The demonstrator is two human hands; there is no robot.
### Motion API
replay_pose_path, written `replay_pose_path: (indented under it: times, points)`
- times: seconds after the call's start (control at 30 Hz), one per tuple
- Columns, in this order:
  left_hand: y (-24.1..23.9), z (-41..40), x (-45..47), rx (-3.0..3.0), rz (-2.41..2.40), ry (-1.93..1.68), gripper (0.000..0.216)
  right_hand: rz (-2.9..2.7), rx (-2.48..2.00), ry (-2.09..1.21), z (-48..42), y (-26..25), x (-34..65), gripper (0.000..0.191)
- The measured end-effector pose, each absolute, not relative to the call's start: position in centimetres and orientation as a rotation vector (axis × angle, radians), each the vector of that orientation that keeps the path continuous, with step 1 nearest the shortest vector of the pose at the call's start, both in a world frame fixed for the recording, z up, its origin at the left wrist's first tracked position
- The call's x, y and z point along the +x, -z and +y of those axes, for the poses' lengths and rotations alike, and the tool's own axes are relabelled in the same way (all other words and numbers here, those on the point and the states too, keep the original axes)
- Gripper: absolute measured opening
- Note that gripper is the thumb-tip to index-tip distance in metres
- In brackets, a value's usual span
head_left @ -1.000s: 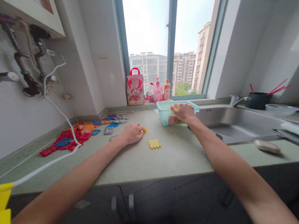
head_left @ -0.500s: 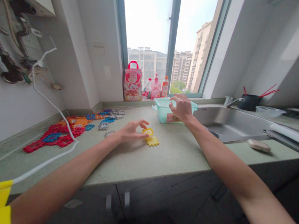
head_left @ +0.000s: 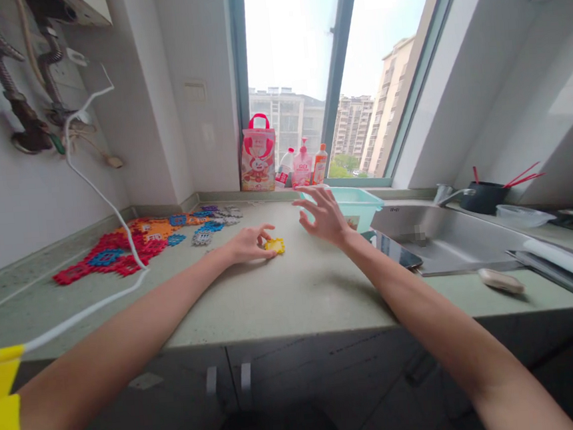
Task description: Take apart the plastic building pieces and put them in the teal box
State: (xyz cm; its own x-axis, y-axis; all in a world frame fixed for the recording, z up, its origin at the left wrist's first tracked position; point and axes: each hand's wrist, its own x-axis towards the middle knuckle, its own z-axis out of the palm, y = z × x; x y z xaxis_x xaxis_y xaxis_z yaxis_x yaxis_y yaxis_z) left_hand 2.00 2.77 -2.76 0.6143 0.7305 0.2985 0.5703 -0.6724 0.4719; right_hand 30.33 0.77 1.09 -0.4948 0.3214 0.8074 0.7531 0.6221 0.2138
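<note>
My left hand (head_left: 247,244) rests on the green counter (head_left: 293,294) with its fingertips on a yellow interlocking tile (head_left: 274,245). My right hand (head_left: 323,216) hovers just right of it, fingers spread and holding nothing, in front of a teal plastic tub (head_left: 360,205). A patch of joined red, orange and blue tiles (head_left: 119,250) lies at the counter's far left, with loose grey and blue tiles (head_left: 212,225) beside it.
A steel sink (head_left: 449,241) with a tap (head_left: 449,193) lies right of the tub. A dark phone (head_left: 395,251) sits at its edge. Bottles (head_left: 307,166) and a red bag (head_left: 258,157) stand on the windowsill. A white cable (head_left: 97,285) crosses the counter. A soap bar (head_left: 501,280) lies right.
My right hand has left the tub's rim and moved left over the counter, fingers open. My left hand has drawn the yellow tiles together; only one yellow piece shows now.
</note>
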Motion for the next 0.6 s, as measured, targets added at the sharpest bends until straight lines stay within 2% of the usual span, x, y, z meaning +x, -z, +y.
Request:
replay_pose_path:
  times: [0.2,0.37,0.5,0.6]
  points:
    - [3.2,3.8,1.2,2.514,1.001,-0.669,0.087,-2.501,-0.769,0.204,1.5,2.3,26.4,0.035]
    - [3.4,4.4,0.7,2.567,1.000,-0.654,0.091,-2.536,-0.909,-0.105,2.1,3.4,25.8,0.031]
    - [3.0,4.9,-0.4,2.620,1.027,-0.602,0.102,-2.501,-0.971,-0.082,1.8,3.2,25.7,0.027]
    - [2.5,5.3,-1.3,2.666,1.121,-0.576,0.097,-2.490,-0.888,0.233,1.2,2.3,25.9,0.027]
